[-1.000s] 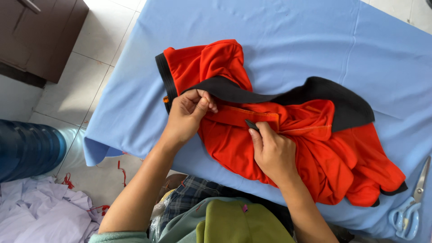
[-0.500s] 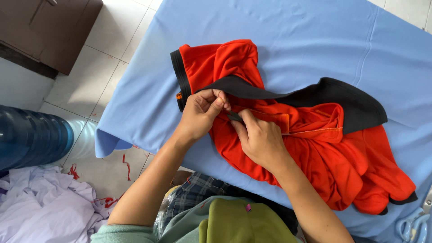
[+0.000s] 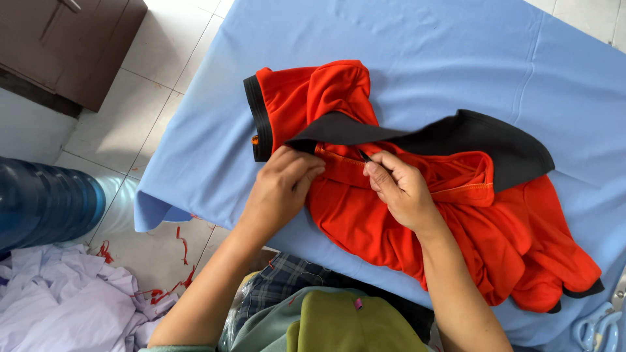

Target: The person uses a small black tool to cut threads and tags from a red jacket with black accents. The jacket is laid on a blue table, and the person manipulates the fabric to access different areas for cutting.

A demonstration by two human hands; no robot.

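Two hands worked the red garment (image 3: 417,228), bunched at table centre on the blue cloth (image 3: 424,58). Left hand (image 3: 280,186) pinched the red placket strip flat under the black collar (image 3: 456,140), likely steadying it. Right hand (image 3: 401,189) gripped a small dark tool, tip at 11 o'clock against the seam. Pale scissors (image 3: 596,329) lay at 4 o'clock, well apart.
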